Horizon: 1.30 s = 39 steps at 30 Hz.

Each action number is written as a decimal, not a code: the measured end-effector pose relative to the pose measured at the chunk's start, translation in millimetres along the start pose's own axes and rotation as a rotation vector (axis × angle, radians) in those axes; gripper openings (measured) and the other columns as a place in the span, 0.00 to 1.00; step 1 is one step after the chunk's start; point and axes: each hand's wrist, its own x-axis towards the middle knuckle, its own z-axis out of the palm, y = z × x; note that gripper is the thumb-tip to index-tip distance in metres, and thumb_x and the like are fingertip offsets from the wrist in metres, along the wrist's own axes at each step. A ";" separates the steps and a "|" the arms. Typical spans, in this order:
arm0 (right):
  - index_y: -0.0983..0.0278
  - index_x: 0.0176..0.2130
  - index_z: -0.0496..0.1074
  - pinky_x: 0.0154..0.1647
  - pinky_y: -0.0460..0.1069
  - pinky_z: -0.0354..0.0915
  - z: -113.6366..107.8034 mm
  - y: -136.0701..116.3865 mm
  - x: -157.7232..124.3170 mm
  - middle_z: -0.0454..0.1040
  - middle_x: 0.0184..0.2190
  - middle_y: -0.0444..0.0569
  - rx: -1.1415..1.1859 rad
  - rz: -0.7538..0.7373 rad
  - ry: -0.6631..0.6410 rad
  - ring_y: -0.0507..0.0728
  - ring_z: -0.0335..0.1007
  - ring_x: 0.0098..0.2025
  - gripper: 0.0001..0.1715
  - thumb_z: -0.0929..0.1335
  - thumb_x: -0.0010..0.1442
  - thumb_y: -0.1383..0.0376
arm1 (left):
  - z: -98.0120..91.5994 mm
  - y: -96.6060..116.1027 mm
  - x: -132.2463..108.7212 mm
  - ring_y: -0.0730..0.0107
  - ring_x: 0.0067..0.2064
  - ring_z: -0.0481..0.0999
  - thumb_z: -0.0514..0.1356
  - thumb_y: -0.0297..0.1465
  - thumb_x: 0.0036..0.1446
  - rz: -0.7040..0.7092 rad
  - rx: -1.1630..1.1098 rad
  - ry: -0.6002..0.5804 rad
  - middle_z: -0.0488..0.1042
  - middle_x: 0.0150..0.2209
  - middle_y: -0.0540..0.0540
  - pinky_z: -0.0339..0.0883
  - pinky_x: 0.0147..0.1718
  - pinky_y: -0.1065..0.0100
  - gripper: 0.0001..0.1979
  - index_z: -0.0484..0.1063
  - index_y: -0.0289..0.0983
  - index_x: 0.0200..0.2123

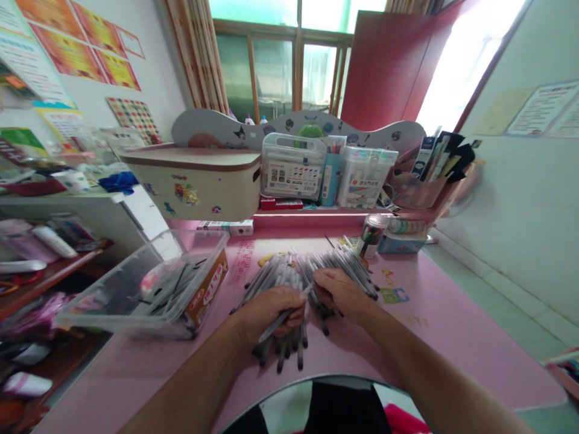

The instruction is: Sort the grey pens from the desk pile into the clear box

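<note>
In the head view my left hand (274, 308) is closed around a slim pen (274, 327) with a clear, greyish barrel, slanting up to the right. Its pale upper end reaches close to the fingertips of my right hand (340, 290). Those fingers are curled into a pinch, and what they hold is hidden. Under and beside my left hand lies a pile of similar pens (271, 271), many with dark ends toward me. A second heap of pens (350, 265) spreads behind and right of my right hand.
A clear plastic bin (156, 319) with more pens stands left on the pink desk (434, 337). Behind the piles are a can of pens (373, 236) and a blue box (402, 242). On the shelf sit a lidded beige box (199, 187) and marker cases (294, 166).
</note>
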 end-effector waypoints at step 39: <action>0.62 0.27 0.60 0.11 0.40 0.41 5.1 18.1 7.4 0.55 0.15 0.34 0.215 0.005 0.145 0.45 0.45 0.14 0.23 0.68 0.56 0.47 | -2.2 -2.9 17.4 0.68 0.38 0.81 0.69 0.40 0.51 0.539 -0.235 0.532 0.82 0.38 0.43 0.74 0.35 0.72 0.16 0.77 0.34 0.36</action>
